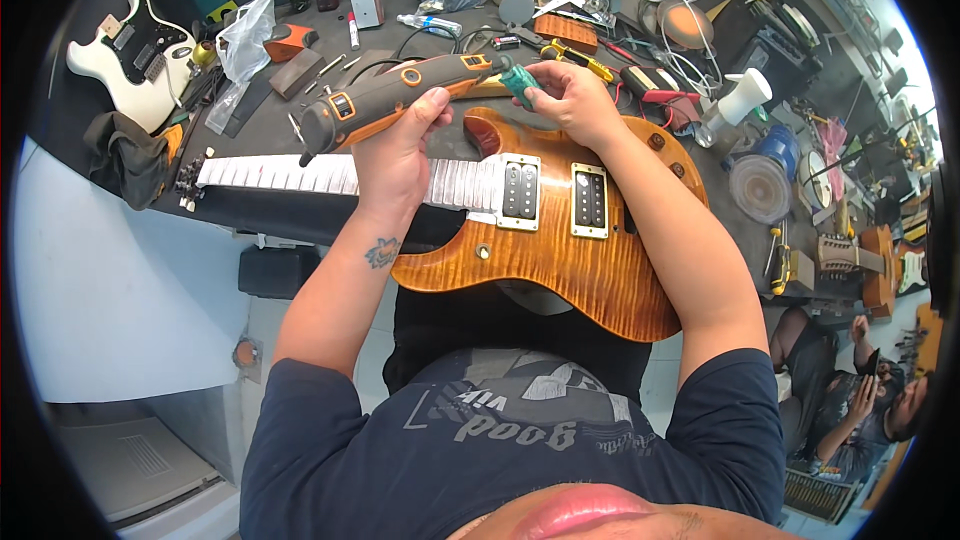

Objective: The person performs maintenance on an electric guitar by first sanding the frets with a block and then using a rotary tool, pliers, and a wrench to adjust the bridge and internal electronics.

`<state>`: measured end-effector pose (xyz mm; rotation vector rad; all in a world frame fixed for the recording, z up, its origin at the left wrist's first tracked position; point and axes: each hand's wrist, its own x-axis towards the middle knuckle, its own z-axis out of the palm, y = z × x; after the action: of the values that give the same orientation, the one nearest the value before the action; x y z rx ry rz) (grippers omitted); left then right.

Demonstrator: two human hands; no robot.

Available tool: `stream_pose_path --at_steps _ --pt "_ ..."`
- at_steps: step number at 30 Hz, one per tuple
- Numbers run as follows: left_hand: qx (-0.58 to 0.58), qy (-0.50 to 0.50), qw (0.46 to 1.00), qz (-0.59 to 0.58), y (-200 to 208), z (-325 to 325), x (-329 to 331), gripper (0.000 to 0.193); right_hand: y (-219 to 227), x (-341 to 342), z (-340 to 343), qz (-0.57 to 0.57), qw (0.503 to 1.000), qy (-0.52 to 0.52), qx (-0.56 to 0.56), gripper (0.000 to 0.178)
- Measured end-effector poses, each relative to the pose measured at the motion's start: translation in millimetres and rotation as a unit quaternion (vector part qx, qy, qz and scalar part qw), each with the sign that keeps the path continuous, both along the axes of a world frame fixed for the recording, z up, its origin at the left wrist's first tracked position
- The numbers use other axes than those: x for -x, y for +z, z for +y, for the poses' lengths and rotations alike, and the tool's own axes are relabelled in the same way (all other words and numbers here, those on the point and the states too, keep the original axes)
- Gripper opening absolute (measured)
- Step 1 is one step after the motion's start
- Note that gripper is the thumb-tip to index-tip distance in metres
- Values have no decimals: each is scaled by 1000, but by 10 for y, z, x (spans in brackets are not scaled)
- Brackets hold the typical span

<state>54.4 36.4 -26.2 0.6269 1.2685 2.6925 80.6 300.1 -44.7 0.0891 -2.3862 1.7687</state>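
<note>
Left hand (395, 155) clamps the stiff, hefty rotary tool (400, 95) mid-body; right hand (575, 95) pinches its small green bit (520, 82), likely slippery

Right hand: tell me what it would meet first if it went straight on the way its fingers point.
The right hand points left at the grey and orange rotary tool; its fingers pinch a green piece at that tool's end, so it likely meets that first.

Grey-and-orange rotary tool (395, 100) lay near-horizontal in air above guitar neck, nose pointing left and slightly down, butt end right. Left hand (395, 155) gripped its middle from below. Small green piece (519, 81) sat at butt end, pinched by right hand (570, 100). Amber flame-top electric guitar (560, 250) lay flat beneath, taped neck pointing left.
</note>
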Motion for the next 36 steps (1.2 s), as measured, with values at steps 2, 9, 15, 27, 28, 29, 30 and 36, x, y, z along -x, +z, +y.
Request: stream_pose_path --at_steps 2,9,15,27,28,29,30,36 --pt "-4 -5 1000 -3 -4 -1 -1 33 11 -3 -7 0 1000 0 -26 33" --pt "2 -11 1000 -14 -22 7 15 31 7 -13 1 2 1000 0 -15 33" --pt "5 -12 1000 -6 -54 7 53 29 1 1 10 3 1000 -9 -22 33" --pt "2 -4 1000 -21 -96 19 80 23 -47 11 77 -9 998 -48 -35 30" --pt "-13 -3 999 -39 -104 4 103 22 -49 33 104 -19 997 -72 -31 29" --pt "-27 -3 998 -57 -109 -12 133 22 -43 59 147 -11 995 -97 -16 29" --pt "-26 -12 996 -83 -114 -47 167 22 -79 108 183 12 991 -132 26 31" --pt "16 -96 991 -93 -4 -84 159 25 -44 94 172 36 981 -168 94 39"
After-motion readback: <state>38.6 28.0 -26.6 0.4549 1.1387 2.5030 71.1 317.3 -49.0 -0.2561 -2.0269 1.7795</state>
